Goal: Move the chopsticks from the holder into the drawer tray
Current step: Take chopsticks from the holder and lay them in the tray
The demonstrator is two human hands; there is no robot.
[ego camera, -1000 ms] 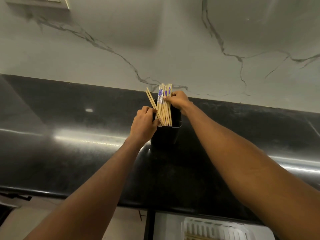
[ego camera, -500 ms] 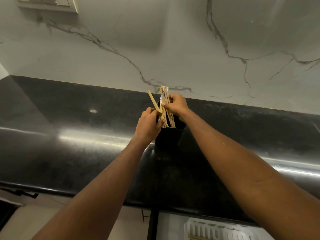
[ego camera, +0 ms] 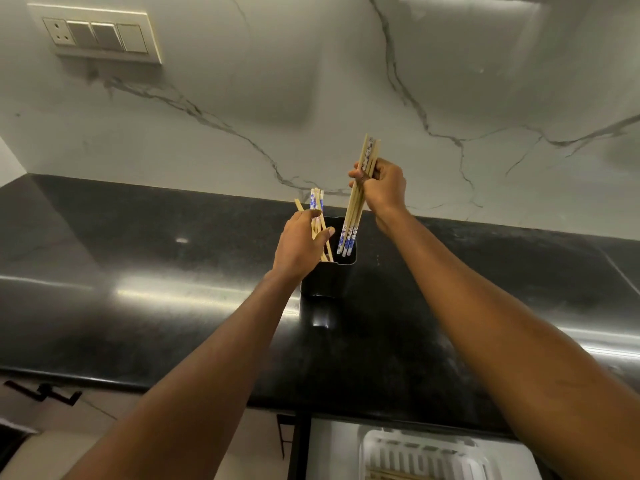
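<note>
bamboo chopsticks, a small bundle [ego camera: 356, 209] of them, now ride in the right hand [ego camera: 384, 188], its fingers curled round their upper part. half a second ago that hand sat low at the rim beside the left; it has since risen up and away, drawing the bundle nearly out. the blue-patterned lower tips hang at the mouth of the black holder [ego camera: 327, 278], and whether they are quite free of the rim i cannot tell.

the left hand [ego camera: 301, 244] stays down at the holder, fingers closed around the remaining chopsticks [ego camera: 317, 209], which lean outward above its knuckles. so the first load looks ready to travel, while a second batch waits under the left grip.

the drawer tray [ego camera: 429, 455], white and slotted, lies well below the right forearm, near the body, past the front edge of the black counter [ego camera: 138, 306]. the way down to it seems open; the likeliest snag, i judge, is the bundle's tips catching the rim, or loose sticks sliding from the fist on the swing back. beyond both hands rises a veined marble wall [ego camera: 242, 116], with a switch plate [ego camera: 97, 32] high off to the left hand's side.
</note>
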